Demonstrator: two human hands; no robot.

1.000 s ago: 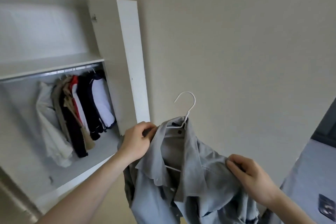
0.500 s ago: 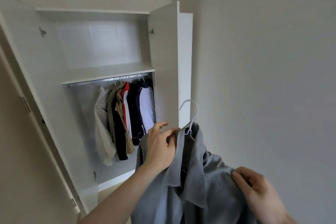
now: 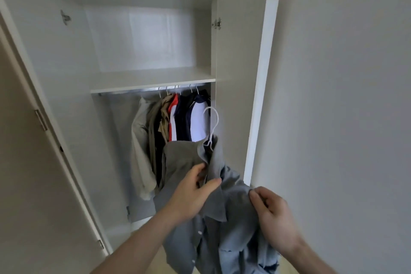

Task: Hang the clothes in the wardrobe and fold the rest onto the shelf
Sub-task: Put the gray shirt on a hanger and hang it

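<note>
My left hand (image 3: 195,193) pinches the grey shirt (image 3: 222,218) below its collar, thumb and fingers closed on the cloth at the frame's lower centre. My right hand (image 3: 273,218), lower right, grips a fold at the shoulder. The white hanger (image 3: 212,127) pokes up from the collar. Behind it, the open wardrobe (image 3: 66,95) fills the left and centre, with clothes (image 3: 173,122) hanging on the rail (image 3: 133,91) under the shelf (image 3: 151,79).

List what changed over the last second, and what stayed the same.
The view swung left until the wardrobe stood straight ahead. The grey shirt on its white hanger now sits in front of the hanging clothes. Unchanged: left hand grips the collar, right hand pinches the shoulder; hanger not yet on the rail.
</note>
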